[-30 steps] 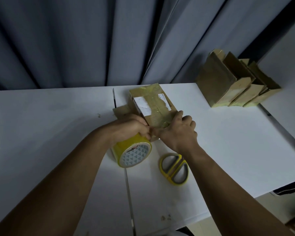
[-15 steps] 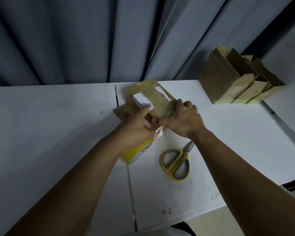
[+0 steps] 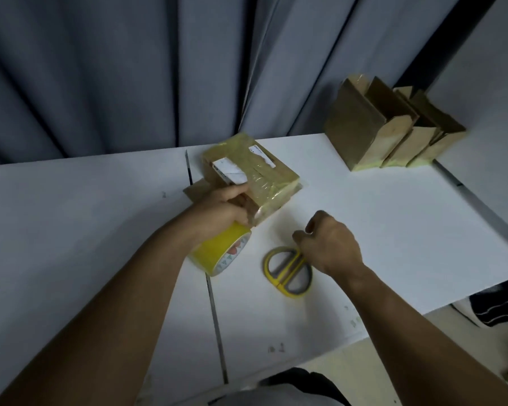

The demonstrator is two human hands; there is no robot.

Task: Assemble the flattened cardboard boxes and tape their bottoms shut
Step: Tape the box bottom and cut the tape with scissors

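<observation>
Box (image 3: 255, 177) sits on the white table (image 3: 408, 230), near the middle of its far edge. Its taped face is up, with torn white labels under the glossy tape. The step in hand looks like cutting the strip free of the roll (image 3: 217, 254), which stands right at the box's near end. The left hand (image 3: 220, 208) is curled over the roll's top and against that end of the box. It seems to grip the roll, though its fingers are partly hidden. The scissors (image 3: 288, 272) lie flat near the roll, yellow loops toward the person. The right hand (image 3: 332, 247) is over their blade end with fingers curled. It is blurred, and I cannot tell whether it has hold of them.

To do this well, the strip should be taut between roll and box, so the blades meet a flat band and not a slack one that folds onto itself. The cut is best made close to the roll, leaving enough tail to wrap down the end wall, which is then rubbed flat. The scissors are best taken by the loops, not the blades.

As for containers, a row (image 3: 364, 136) of boxes stands leaning at the table's far right corner, mouths up and flaps raised. Their insides are dark and nothing shows in them. The box being taped is closed on the face shown, so its inside is hidden.
</observation>
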